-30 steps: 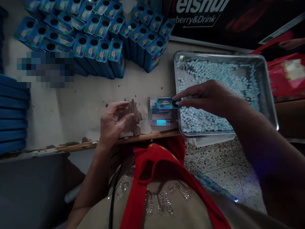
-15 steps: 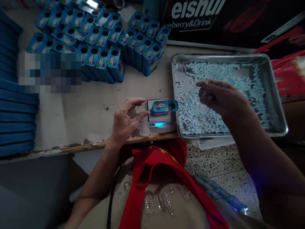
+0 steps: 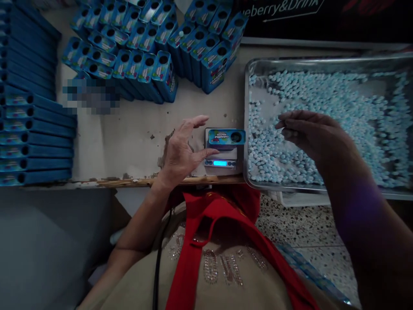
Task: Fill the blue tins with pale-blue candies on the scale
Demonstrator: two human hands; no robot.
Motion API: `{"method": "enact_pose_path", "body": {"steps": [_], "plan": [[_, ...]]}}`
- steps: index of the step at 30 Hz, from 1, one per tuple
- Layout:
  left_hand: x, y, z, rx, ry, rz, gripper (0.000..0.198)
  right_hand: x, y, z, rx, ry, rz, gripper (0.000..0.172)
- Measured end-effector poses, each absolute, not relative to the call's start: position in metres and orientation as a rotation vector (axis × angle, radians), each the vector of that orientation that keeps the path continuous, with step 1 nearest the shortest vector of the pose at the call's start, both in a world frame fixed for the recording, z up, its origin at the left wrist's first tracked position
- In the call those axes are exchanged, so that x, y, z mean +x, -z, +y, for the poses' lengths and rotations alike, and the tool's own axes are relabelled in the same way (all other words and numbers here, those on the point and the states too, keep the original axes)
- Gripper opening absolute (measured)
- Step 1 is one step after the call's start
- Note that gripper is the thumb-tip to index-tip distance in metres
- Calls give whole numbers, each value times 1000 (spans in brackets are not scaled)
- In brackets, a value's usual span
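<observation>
A blue candy tin (image 3: pixel 222 137) with a printed top and a round dark hole stands on a small digital scale (image 3: pixel 220 163) with a lit display. My left hand (image 3: pixel 183 148) is open at the tin's left; its thumb reaches over the scale in front of the tin, and the fingers are held apart. Over the metal tray (image 3: pixel 248 129) of small pale-blue candies (image 3: pixel 322 103), my right hand (image 3: pixel 319 131) has its fingertips pinched together. What they hold, if anything, I cannot make out.
Rows of upright blue tins (image 3: pixel 148 69) stand at the back of the worktable (image 3: pixel 135 133). More tins (image 3: pixel 35 150) are stacked on their sides at the left. A black printed box (image 3: pixel 290 21) is behind the tray. The table's worn wooden edge (image 3: pixel 122 182) runs along the front.
The view has shifted, showing more of the left stack. My left hand has moved closer to the tin, its thumb now over the scale. My right hand stays above the tray, fingertips closer together.
</observation>
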State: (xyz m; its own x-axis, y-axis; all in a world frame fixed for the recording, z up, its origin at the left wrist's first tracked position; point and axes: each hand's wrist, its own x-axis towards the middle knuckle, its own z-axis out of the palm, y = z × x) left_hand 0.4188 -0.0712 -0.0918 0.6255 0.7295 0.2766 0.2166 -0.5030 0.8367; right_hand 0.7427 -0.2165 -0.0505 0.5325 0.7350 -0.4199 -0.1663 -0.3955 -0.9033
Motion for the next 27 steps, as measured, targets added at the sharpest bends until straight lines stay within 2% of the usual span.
{"method": "enact_pose_path", "body": {"steps": [5,9,12,14,17,22,24,27], "plan": [[421,89,-73,2109,-758,740,83,742,49,-213,-1664,-1068,-512,20],[431,87,-71,2266,-804,633,79,745,54,-219,-1749,-1006,-710,14],[448,82,-77,2507,-790,547,60,744,58,-219,-1980,-701,-1182,6],[454,78,-81,2655,-681,515,44,737,59,-207,-2060,-448,-1383,8],[430,69,-70,2701,-586,639,38,712,51,-167,-1988,-417,-1426,11],[301,46,27,2545,-922,1151,55,641,32,-69,-1656,-529,-1703,16],[245,31,87,2398,-901,1428,64,617,31,-30,-1588,-494,-1782,22],[181,4,166,2068,-832,1879,58,596,31,15,-1687,-492,-1886,18]]}}
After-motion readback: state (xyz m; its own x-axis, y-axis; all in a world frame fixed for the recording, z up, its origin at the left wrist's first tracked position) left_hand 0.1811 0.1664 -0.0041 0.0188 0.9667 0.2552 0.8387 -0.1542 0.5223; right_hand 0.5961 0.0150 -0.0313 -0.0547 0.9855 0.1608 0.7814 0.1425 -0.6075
